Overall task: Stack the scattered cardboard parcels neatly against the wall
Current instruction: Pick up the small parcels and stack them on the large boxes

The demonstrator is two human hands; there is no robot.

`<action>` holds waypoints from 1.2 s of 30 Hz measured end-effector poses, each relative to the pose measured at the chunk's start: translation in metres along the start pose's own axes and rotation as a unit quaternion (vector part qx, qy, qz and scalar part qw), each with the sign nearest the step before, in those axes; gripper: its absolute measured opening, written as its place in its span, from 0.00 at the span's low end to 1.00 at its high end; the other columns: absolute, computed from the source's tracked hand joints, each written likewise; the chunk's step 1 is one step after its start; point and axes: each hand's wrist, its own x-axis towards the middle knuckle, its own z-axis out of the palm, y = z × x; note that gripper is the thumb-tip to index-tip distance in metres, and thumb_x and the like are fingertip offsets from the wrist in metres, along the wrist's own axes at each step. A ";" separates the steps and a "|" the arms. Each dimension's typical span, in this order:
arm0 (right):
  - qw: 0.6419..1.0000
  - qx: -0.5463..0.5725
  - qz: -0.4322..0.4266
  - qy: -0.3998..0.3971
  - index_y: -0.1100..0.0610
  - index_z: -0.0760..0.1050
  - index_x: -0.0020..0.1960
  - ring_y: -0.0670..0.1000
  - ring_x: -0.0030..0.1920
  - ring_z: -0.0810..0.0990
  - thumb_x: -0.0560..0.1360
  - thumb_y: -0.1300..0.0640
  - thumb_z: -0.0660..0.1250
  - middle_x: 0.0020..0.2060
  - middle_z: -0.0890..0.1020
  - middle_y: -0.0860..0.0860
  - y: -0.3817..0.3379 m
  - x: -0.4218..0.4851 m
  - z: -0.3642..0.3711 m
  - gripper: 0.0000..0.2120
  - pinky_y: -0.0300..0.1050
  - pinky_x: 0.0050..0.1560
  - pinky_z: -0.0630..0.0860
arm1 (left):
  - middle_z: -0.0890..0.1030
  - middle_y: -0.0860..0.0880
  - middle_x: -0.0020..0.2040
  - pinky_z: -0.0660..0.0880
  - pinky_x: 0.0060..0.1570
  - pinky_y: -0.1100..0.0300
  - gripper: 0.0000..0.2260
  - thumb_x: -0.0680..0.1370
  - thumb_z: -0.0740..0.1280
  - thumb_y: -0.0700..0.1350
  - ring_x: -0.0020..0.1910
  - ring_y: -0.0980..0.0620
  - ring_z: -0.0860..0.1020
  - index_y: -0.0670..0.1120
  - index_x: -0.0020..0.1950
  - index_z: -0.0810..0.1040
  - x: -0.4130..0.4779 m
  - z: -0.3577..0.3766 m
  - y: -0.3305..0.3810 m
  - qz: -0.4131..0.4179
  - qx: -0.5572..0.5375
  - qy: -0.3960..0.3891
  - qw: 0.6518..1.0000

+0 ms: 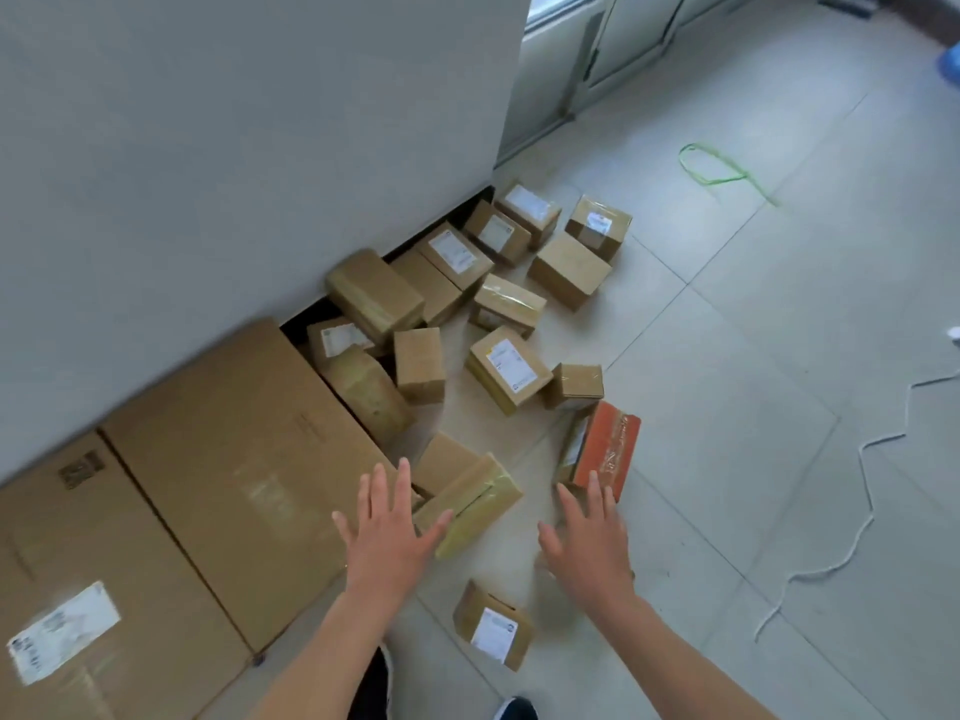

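Several small cardboard parcels lie scattered on the tiled floor by the white wall. Two large flat cartons rest along the wall's foot at the left. My left hand hovers open, fingers spread, just beside a yellow-taped parcel. My right hand is open too, its fingertips near an orange-topped parcel. A small labelled parcel lies between my forearms. Neither hand holds anything.
A white cord snakes over the floor at the right, and a green strap lies farther back. Pale cabinets stand beyond the wall's corner. My dark shoes show at the bottom edge.
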 end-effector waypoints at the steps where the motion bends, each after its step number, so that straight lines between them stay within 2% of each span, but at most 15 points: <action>1: 1.000 0.002 0.002 -0.005 0.47 0.54 0.79 0.58 0.79 0.43 0.81 0.40 0.54 0.80 0.43 0.55 0.006 0.009 -0.007 0.29 0.58 0.76 0.51 | 0.41 0.47 0.81 0.43 0.72 0.34 0.43 0.69 0.41 0.76 0.78 0.48 0.38 0.55 0.79 0.36 0.009 -0.002 0.009 0.004 0.008 0.001 1.000; 5: 1.000 0.014 0.000 -0.017 0.47 0.54 0.79 0.58 0.79 0.42 0.80 0.40 0.56 0.80 0.42 0.55 0.009 0.050 -0.022 0.30 0.59 0.76 0.49 | 0.42 0.47 0.81 0.43 0.71 0.33 0.41 0.74 0.46 0.74 0.79 0.47 0.40 0.55 0.79 0.36 0.062 -0.015 0.026 0.009 0.027 -0.003 1.000; 10: 1.000 0.024 -0.005 -0.020 0.47 0.54 0.79 0.58 0.79 0.42 0.80 0.40 0.57 0.80 0.44 0.55 -0.013 0.115 -0.010 0.31 0.59 0.76 0.47 | 0.42 0.47 0.81 0.44 0.72 0.34 0.40 0.75 0.46 0.73 0.79 0.47 0.40 0.55 0.79 0.36 0.120 -0.013 0.025 0.035 0.083 -0.040 0.995; 15: 0.999 0.014 -0.025 -0.046 0.47 0.53 0.79 0.58 0.79 0.41 0.80 0.40 0.56 0.80 0.44 0.56 -0.029 0.160 0.016 0.31 0.60 0.76 0.46 | 0.43 0.47 0.81 0.45 0.71 0.33 0.39 0.76 0.51 0.70 0.79 0.46 0.42 0.55 0.80 0.40 0.153 0.002 0.003 -0.012 0.054 -0.058 0.997; 19: 0.998 -0.004 -0.040 -0.057 0.48 0.52 0.80 0.60 0.79 0.43 0.79 0.40 0.57 0.80 0.45 0.57 -0.032 0.190 0.032 0.33 0.60 0.76 0.49 | 0.41 0.47 0.81 0.47 0.72 0.31 0.36 0.79 0.51 0.68 0.79 0.44 0.42 0.55 0.80 0.40 0.183 0.005 -0.013 0.011 0.119 -0.069 0.990; 23: 0.996 -0.027 -0.061 -0.063 0.49 0.48 0.80 0.60 0.79 0.43 0.79 0.40 0.58 0.79 0.44 0.58 -0.035 0.235 0.047 0.35 0.60 0.76 0.49 | 0.43 0.47 0.81 0.48 0.72 0.31 0.35 0.79 0.50 0.67 0.79 0.43 0.42 0.55 0.80 0.41 0.225 0.004 -0.017 0.002 0.132 -0.068 0.989; 26: 0.994 -0.039 -0.083 -0.057 0.50 0.47 0.80 0.61 0.78 0.44 0.78 0.40 0.58 0.79 0.45 0.59 -0.039 0.279 0.053 0.36 0.61 0.75 0.50 | 0.45 0.46 0.81 0.49 0.72 0.32 0.36 0.79 0.53 0.67 0.79 0.42 0.44 0.55 0.80 0.43 0.274 -0.003 -0.009 -0.024 0.101 -0.043 0.994; 32: 0.992 -0.040 -0.116 -0.043 0.50 0.49 0.79 0.62 0.78 0.46 0.76 0.42 0.63 0.79 0.47 0.59 -0.047 0.385 0.060 0.38 0.64 0.74 0.51 | 0.47 0.43 0.81 0.51 0.71 0.30 0.36 0.78 0.57 0.67 0.78 0.40 0.45 0.54 0.80 0.47 0.418 -0.021 0.027 -0.112 -0.009 0.055 0.992; 34: 0.991 -0.042 -0.117 -0.042 0.50 0.50 0.79 0.63 0.78 0.46 0.75 0.43 0.64 0.79 0.47 0.59 -0.044 0.423 0.066 0.38 0.65 0.74 0.52 | 0.46 0.42 0.80 0.49 0.69 0.27 0.40 0.75 0.58 0.70 0.78 0.38 0.44 0.55 0.80 0.46 0.466 -0.023 0.034 -0.161 -0.037 0.090 0.982; 36: 0.993 -0.046 -0.106 -0.042 0.50 0.47 0.79 0.63 0.78 0.44 0.75 0.41 0.64 0.79 0.46 0.59 -0.037 0.458 0.075 0.41 0.67 0.73 0.53 | 0.42 0.41 0.80 0.48 0.69 0.26 0.49 0.69 0.60 0.75 0.78 0.37 0.42 0.53 0.80 0.43 0.506 -0.022 0.037 -0.221 -0.085 0.120 0.964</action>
